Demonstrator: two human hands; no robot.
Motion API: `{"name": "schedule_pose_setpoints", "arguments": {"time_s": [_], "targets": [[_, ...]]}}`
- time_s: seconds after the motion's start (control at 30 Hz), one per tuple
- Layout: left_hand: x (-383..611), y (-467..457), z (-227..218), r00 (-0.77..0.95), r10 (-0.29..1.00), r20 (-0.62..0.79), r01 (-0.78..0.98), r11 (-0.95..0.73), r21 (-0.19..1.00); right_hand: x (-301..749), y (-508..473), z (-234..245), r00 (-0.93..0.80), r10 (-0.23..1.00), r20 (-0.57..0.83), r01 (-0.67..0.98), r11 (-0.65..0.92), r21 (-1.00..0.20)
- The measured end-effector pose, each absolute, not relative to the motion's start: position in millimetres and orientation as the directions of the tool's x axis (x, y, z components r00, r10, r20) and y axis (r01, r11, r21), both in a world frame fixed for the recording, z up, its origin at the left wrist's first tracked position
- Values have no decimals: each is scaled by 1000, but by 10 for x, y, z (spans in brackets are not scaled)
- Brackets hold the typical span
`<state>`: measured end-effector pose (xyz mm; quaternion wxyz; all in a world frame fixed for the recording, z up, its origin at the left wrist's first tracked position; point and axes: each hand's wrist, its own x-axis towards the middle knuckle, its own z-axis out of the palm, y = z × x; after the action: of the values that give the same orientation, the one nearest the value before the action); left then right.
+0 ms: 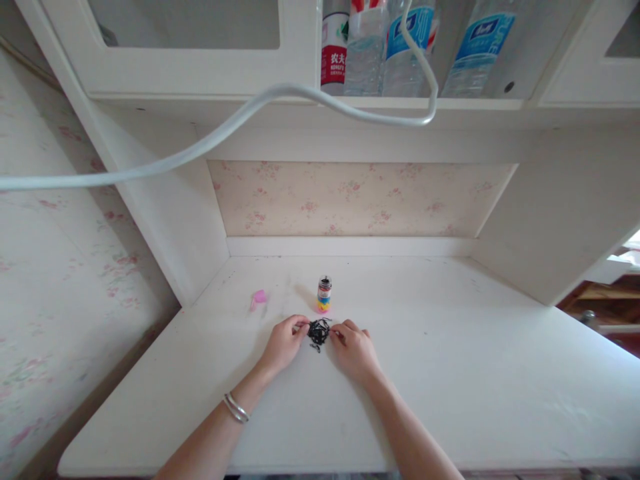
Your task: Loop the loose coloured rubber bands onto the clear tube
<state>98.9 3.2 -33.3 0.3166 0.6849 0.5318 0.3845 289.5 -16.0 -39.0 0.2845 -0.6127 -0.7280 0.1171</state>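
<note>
A small heap of thin black rubber bands lies tangled on the white tabletop, between my two hands. At the heap's upper left edge, my left hand has thumb and fingers pinched on some of the strands. My right hand pinches at the heap's right edge in the same way. Just behind the heap stands a small clear jar, upright and without a lid, with a coloured label and some dark content near its top. Off to the left lies a pink cap.
White side panels and a flowered back wall enclose the desk. Overhead, a shelf holds several plastic water bottles. A thick white cable hangs across the upper view in front of the cabinet.
</note>
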Motion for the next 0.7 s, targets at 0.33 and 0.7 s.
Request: {"name": "schedule_pose_setpoints", "arguments": {"time_s": [0.33,0.7], "targets": [[993,38,-296,114,980,165,508,-201,837,2896,-161,-380,-94,957,273,833,226,-506],[1204,297,172,5,958,286,446,-258,857,2901,-161,-366,-103,952,289,821,245,-515]]}}
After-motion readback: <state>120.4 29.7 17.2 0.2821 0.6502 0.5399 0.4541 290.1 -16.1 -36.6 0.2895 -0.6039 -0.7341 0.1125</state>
